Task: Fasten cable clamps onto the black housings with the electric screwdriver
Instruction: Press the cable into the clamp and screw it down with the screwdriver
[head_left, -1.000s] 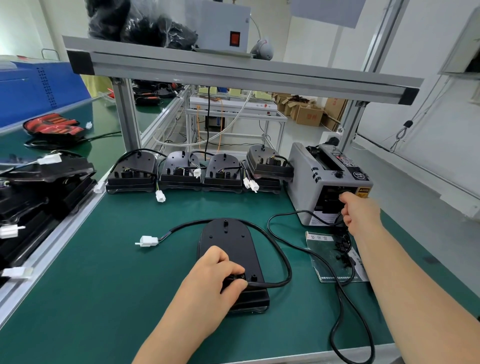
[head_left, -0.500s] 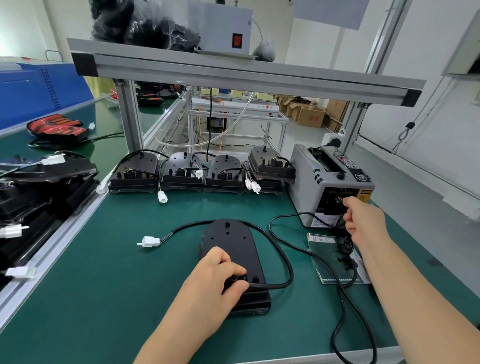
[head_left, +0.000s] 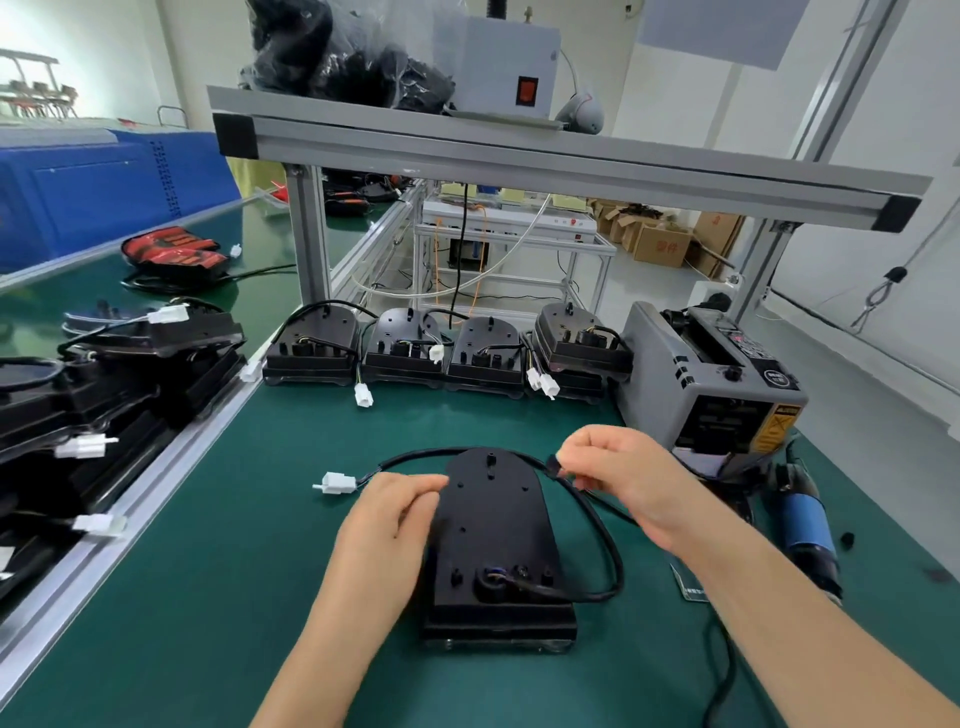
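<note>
**Small clamp pinched above the housing's cable**

Head view: the black housing (head_left: 493, 545) lies flat at the centre of the green mat (head_left: 208, 597), its near end close to the table's 6 o'clock edge. The left hand (head_left: 384, 525) rests against its 9 o'clock side, fingers curled together on the edge. The right hand (head_left: 618, 478), at 1 o'clock from the housing, pinches a small black clamp (head_left: 554, 464) just beside the cable (head_left: 608, 540). The electric screwdriver (head_left: 805, 525) lies at 3 o'clock, near the mat's right edge. Free mat stays open at 8 o'clock.
</note>
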